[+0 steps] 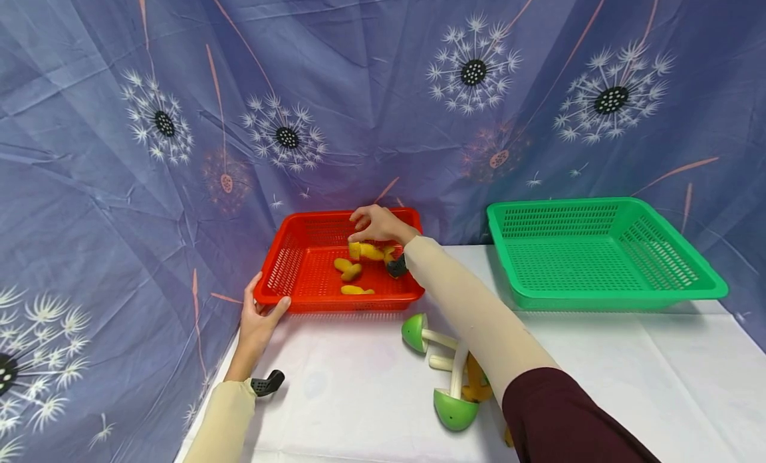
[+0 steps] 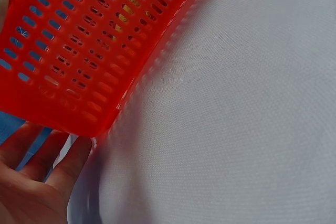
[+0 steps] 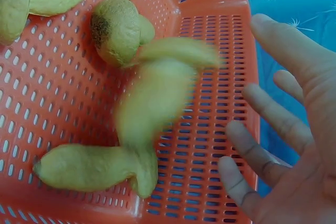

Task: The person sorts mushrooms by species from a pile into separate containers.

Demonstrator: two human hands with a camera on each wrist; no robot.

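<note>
My left hand (image 1: 257,326) holds the front left corner of a red plastic basket (image 1: 305,267), thumb over the rim and fingers along the outer side. In the left wrist view its fingertips (image 2: 81,145) touch the basket's corner. Over the basket's back right part, my right hand (image 1: 378,225) has its fingers spread apart. Just beside it, a yellow toy mushroom (image 3: 155,95) shows blurred in the right wrist view, out of the fingers. Several more yellow mushrooms lie in the basket, among them one with a dark patch (image 3: 115,30) and a long one (image 3: 86,167).
A green plastic basket (image 1: 556,298) stands at the right on the white-covered table (image 1: 347,383). Green-capped toy mushrooms (image 1: 456,410) and a brownish-yellow one (image 1: 475,386) lie in front, partly hidden under my right sleeve. A blue patterned curtain (image 1: 371,97) hangs close behind the baskets.
</note>
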